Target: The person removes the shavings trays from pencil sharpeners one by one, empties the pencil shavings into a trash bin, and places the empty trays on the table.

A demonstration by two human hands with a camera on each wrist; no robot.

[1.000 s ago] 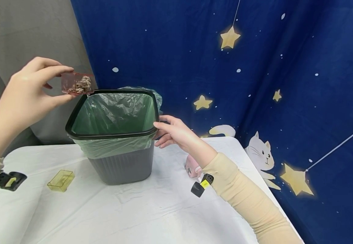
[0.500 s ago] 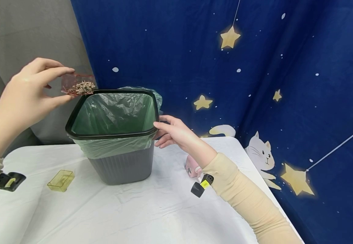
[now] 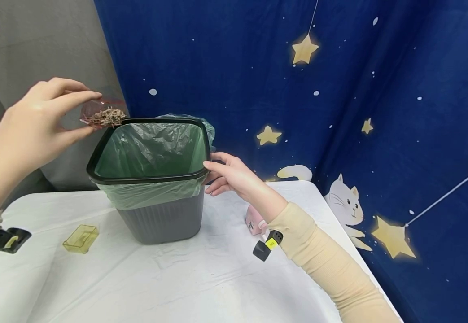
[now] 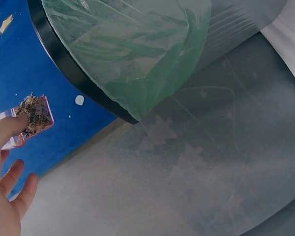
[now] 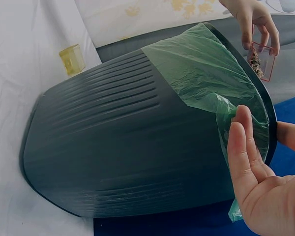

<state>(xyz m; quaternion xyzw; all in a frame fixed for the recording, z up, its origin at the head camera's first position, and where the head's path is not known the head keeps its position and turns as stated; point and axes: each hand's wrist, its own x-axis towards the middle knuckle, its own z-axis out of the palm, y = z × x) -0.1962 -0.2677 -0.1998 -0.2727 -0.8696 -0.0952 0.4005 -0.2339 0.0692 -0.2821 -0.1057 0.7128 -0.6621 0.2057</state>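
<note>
My left hand (image 3: 36,123) pinches a small see-through red-edged plastic box (image 3: 92,109) between thumb and fingers. Dry brownish shreds (image 3: 110,116) lie bunched toward the box's right end. The box is at the back left corner of a grey trash bin (image 3: 161,220), about level with its black rim; whether the two touch I cannot tell. A green plastic bag (image 3: 153,195) lines the bin and folds over its rim. At the bin's right side, my right hand (image 3: 235,177) holds the rim, thumb on top and fingers against the outside, as the right wrist view (image 5: 270,196) shows.
A yellow see-through plastic box (image 3: 81,238) lies on the white-covered table (image 3: 169,282), left of the bin. Behind my right forearm is a partly hidden pink object (image 3: 254,220). A blue star-patterned curtain (image 3: 234,80) hangs behind the table.
The shreds have shifted and spread lower inside the red-edged box, which has tilted slightly in my left hand. My right hand and the bin have stayed in place.
</note>
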